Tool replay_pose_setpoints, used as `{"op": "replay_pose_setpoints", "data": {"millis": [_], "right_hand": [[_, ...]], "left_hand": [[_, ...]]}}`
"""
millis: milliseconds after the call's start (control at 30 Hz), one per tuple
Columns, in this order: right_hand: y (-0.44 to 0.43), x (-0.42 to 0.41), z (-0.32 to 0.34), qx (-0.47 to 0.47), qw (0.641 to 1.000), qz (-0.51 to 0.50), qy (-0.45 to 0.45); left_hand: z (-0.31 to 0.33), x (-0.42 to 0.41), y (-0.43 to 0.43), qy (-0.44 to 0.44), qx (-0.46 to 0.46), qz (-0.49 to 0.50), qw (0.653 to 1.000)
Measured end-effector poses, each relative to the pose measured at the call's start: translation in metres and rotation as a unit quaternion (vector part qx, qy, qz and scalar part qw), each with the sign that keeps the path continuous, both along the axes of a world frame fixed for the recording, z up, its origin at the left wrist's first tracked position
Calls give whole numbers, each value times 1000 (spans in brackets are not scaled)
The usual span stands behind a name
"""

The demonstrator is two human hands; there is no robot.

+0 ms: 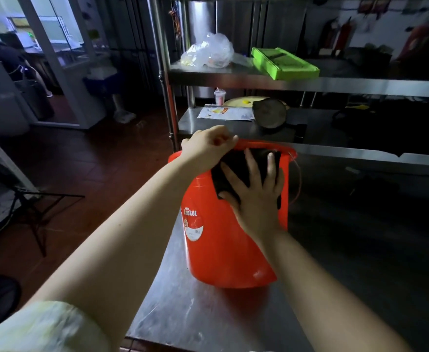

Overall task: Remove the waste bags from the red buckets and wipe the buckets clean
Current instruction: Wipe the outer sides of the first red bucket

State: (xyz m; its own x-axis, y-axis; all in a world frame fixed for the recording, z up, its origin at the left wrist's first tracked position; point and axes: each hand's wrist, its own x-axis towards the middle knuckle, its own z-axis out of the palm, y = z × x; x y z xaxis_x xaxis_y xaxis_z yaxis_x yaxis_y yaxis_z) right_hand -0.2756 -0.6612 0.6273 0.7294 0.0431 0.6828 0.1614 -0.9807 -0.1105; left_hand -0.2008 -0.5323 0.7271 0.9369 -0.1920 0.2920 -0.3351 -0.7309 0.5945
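Note:
A red bucket (221,250) with a white label stands tilted on the steel table (183,313), its mouth turned away from me. My left hand (207,144) is closed over the near rim of the bucket and holds it. My right hand (255,196) lies flat with spread fingers on a dark cloth (233,168), pressing it against the upper outside wall of the bucket. A thin wire handle (298,181) hangs at the bucket's right side. No waste bag shows in the bucket.
Behind the bucket is a steel shelf rack (310,85) with a clear plastic bag (209,52), a green tray (283,63), a round dark lid (269,113) and a paper packet (227,113). The floor at left is red-brown tile (94,161); a person stands far left (18,64).

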Motion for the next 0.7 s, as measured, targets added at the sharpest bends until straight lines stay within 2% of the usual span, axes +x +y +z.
{"op": "replay_pose_setpoints", "data": {"millis": [167,267,333,433,600,700], "right_hand": [[-1,-60,-69,4,998,54,14],[-17,-107,-119,-62,993,96,31],[-26,-115,-129,-107,987,113,32],[-23,-85,-97,-78,991,108,29],[-8,-15,-12,9,1000,-3,4],[-1,-15,-17,7,1000,-4,4]], "left_hand": [[3,14,1,21,68,1,997],[-3,13,1,14,60,25,998],[-4,10,3,14,58,30,998],[-5,6,1,2,48,20,999],[-5,-2,-7,-13,10,-7,1000],[0,-3,0,-32,13,-37,999]]}}
